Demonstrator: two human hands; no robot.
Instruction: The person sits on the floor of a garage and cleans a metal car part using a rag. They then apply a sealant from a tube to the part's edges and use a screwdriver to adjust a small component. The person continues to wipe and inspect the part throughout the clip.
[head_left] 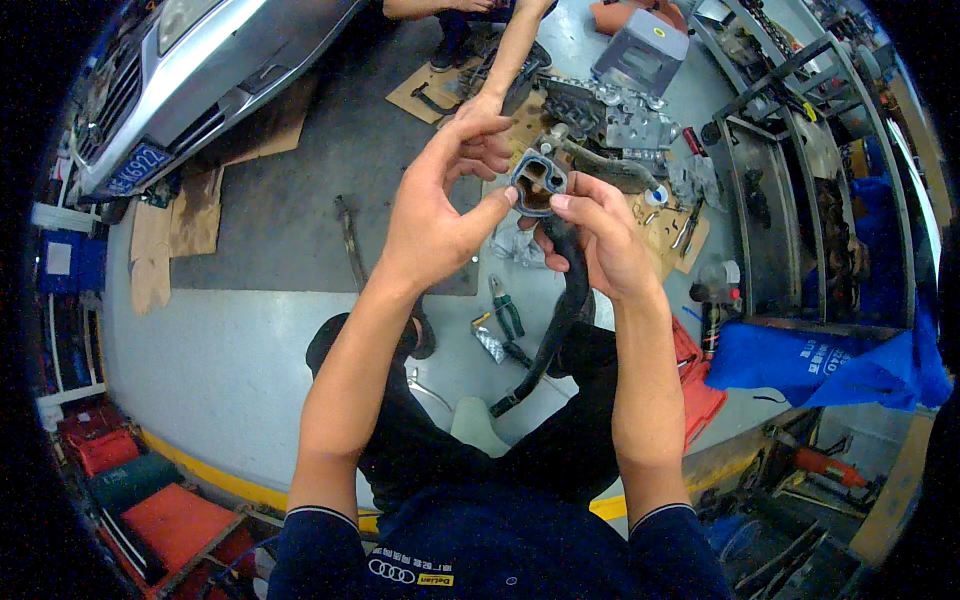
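Note:
In front of me is a metal pipe housing (534,188) with a blackish rim and a brown-stained, divided opening facing me. My right hand (612,235) grips its right side, thumb on the rim and fingers curled behind. My left hand (435,205) touches the left edge with the thumb tip, its other fingers apart and loosely bent. A black rubber hose (572,290) hangs below the housing between my knees. Another dark hose (610,172) runs off to the right behind it; I cannot tell whether it is joined on.
Pliers with green handles (507,310) lie on the floor before me. Engine parts (610,110) and a grey plastic stool (640,55) stand farther off. Another person's arm (515,50) reaches in from above. A silver car (200,70) is at left, a metal shelf (765,200) at right.

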